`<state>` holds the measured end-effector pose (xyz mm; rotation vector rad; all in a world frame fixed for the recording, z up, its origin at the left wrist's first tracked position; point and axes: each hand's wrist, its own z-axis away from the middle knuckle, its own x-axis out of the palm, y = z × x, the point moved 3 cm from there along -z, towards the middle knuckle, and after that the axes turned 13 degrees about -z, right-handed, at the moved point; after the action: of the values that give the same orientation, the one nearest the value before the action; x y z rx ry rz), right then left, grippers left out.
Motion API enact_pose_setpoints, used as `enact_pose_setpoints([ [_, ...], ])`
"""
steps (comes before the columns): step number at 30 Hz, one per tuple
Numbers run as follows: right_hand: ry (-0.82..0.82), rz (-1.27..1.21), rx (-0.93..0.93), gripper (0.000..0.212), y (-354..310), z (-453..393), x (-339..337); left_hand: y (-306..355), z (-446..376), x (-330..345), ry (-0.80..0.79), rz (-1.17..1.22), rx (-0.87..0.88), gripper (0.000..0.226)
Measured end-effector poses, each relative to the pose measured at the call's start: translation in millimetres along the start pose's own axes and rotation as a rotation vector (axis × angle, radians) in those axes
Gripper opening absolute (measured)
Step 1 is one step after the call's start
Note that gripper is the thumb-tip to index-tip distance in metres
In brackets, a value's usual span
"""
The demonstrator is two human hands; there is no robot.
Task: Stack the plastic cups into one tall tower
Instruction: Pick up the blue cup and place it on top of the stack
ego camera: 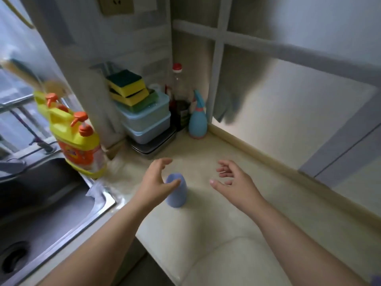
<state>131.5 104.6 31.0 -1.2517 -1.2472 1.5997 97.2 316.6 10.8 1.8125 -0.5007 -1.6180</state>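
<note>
The plastic cup, pale blue-violet, stood on the worktop near its left edge, just beside the corner of the steel sink. It seemed to stand upside down, with the narrower end on top, but the picture was blurred and I could not be sure. Only this one cup was visible; if it was a few cups already nested together, the blur hid it. So, by my judgement, the tower was at its beginning or perhaps already gathered into one, and no other cup was seen waiting anywhere on the worktop.

The left hand was at the left side of the cup. Its fingers were spread and bent loosely above the cup's top, and the thumb lay across the upper part of the cup in the view. Whether the thumb really touched the cup I could not tell; the hand did not close around it.

The right hand hovered well to the right of the cup, over bare worktop. Its fingers were wide apart, curled a little, and they held nothing.
</note>
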Motion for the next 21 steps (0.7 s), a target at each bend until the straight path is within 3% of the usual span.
enact_pose_setpoints([
  [7, -0.050, 0.025, 0.060, 0.050, 32.6, -3.3, 27.5, -40.9, -12.2, 45.0, -0.179, 0.060, -0.130, 0.076],
  [12, 0.003, 0.039, 0.128, 0.048, 46.8, 11.1, 2.2, -36.1, -12.1, 58.0, -0.110, 0.146, -0.229, 0.055],
  [16, 0.084, 0.053, 0.119, 0.051, 31.3, 27.3, -34.2, 19.2, -22.8, 57.5, -0.170, 0.253, -0.097, 0.057],
  [21, 0.269, 0.032, -0.006, 0.050, -21.6, 71.0, -102.3, 180.7, -32.5, 48.2, -0.280, 0.436, 0.271, 0.052],
])
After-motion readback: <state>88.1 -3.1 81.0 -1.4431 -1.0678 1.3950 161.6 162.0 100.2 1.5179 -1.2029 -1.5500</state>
